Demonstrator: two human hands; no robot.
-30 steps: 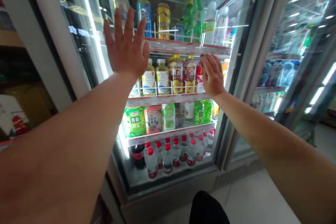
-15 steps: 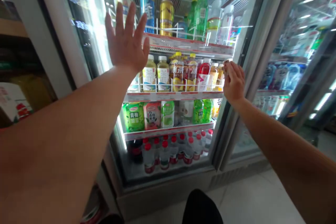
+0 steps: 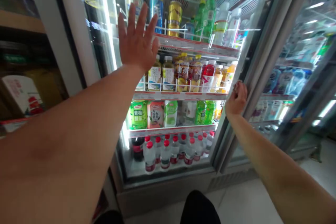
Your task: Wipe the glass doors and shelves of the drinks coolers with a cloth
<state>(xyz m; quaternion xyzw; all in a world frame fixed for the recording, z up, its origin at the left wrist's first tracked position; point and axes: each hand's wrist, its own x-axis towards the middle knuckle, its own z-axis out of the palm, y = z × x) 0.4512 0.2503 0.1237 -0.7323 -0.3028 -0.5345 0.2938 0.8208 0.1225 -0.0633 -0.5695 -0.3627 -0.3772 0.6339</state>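
My left hand (image 3: 136,42) is open, its fingers spread over the upper left of the glass cooler door (image 3: 181,178). Behind it are a blue can (image 3: 156,10) and a white can, partly covered by the fingers. My right hand (image 3: 237,99) is by the right edge of the glass, near the metal frame (image 3: 258,77). Its fingers are curled around a small, crumpled brownish thing (image 3: 237,84), mostly hidden, that I cannot name. Closest behind that hand is an orange drink bottle (image 3: 230,75) on the middle shelf.
Shelves hold a gold can (image 3: 174,18), green bottles (image 3: 210,17), tea bottles (image 3: 168,73), drink cartons (image 3: 155,114) and several red-capped water bottles (image 3: 165,155). Another glass-fronted cooler (image 3: 283,77) stands to the right. A dark shelf with a white box (image 3: 22,92) is at the left.
My right hand has slid down along the right side of the glass, its fingers curling more. My left hand stays spread at the upper left. The view has shifted slightly.
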